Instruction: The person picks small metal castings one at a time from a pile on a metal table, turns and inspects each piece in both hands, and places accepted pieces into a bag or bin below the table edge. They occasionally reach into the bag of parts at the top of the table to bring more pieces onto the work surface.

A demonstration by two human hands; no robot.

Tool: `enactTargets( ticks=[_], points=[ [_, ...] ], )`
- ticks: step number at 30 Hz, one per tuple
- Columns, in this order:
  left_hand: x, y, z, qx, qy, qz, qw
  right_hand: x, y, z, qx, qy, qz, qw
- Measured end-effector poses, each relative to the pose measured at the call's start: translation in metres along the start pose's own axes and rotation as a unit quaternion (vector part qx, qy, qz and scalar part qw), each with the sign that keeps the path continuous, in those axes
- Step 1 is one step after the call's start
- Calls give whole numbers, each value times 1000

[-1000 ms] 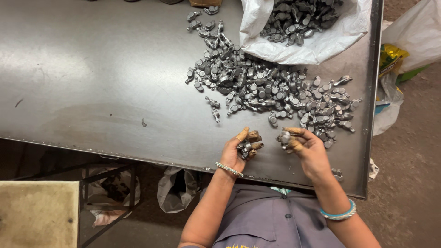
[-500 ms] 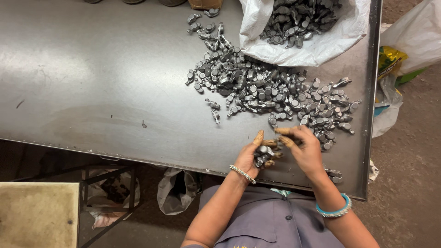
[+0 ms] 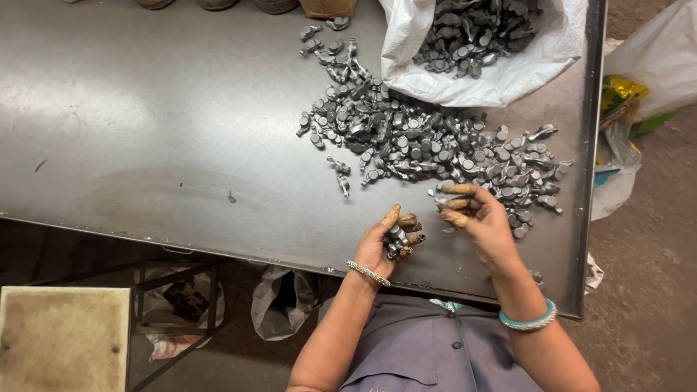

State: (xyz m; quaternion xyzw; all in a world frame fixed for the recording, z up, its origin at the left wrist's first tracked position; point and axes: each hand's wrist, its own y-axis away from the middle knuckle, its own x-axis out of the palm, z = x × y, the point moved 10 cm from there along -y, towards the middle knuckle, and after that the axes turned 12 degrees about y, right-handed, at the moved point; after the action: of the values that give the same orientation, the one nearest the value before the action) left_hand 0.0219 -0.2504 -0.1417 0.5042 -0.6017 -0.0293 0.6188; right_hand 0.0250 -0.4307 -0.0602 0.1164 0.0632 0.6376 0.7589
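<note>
Steel table (image 3: 145, 131), left hand (image 3: 385, 243) half-hiding metal parts (image 3: 396, 239) — count unclear

I see a big white plastic bag (image 3: 501, 76) lying open at the far edge of the grey metal table (image 3: 145, 131), and it is full of small grey metal parts (image 3: 475, 33). Off the right side of the table I see another white bag (image 3: 653, 69) on the ground, with a shiny yellow and green packet (image 3: 621, 98) tucked just beside it and a thin clear bag (image 3: 617, 178) below that. Under the near edge of the table I see a crumpled grey bag (image 3: 279, 301), and I see no signs or screens.
</note>
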Motion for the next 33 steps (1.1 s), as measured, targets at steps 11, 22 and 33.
enactTargets(
  ticks=[11,22,33],
  points=[
    [5,-3,19,-27,-18,10,999,-3,23,-28,116,-330,90,933],
    [30,-4,30,-38,-43,45,997,5,27,-24,30,103,59,992],
    [262,-92,-92,118,86,279,949,1,11,70,-205,470,-149,845]
  ],
)
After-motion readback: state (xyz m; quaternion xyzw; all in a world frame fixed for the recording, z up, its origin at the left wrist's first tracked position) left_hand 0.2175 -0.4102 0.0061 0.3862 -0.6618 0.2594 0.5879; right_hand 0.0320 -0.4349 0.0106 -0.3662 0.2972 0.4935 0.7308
